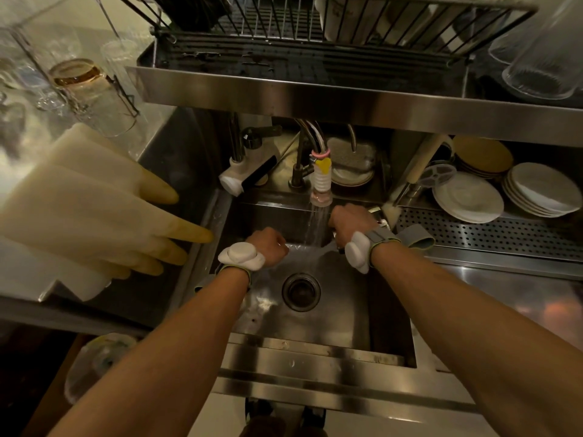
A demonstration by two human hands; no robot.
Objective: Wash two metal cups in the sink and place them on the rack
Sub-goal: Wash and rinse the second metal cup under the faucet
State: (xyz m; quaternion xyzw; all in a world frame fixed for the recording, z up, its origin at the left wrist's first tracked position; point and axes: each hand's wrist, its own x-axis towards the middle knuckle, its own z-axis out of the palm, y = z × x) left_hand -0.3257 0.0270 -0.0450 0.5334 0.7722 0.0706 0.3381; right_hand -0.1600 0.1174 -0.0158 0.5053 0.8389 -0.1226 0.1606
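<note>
Both my hands are low in the steel sink [331,329], under the water running from the tap nozzle [321,187]. My right hand [350,220] is closed around a metal cup [377,212], of which only a shiny edge shows past the fingers. My left hand [268,244] has its fingers curled just left of the stream; what they hold is hidden by the hand and the splashing water. No second cup can be made out. The wire dish rack [284,29] sits on the shelf above the sink.
A drain [301,291] lies at the sink's middle. Pale rubber gloves [94,200] hang over the left counter, with upturned glasses [91,89] behind. Stacked plates [468,198] rest on a perforated shelf [492,236] at the right. The steel shelf edge [347,105] overhangs the tap.
</note>
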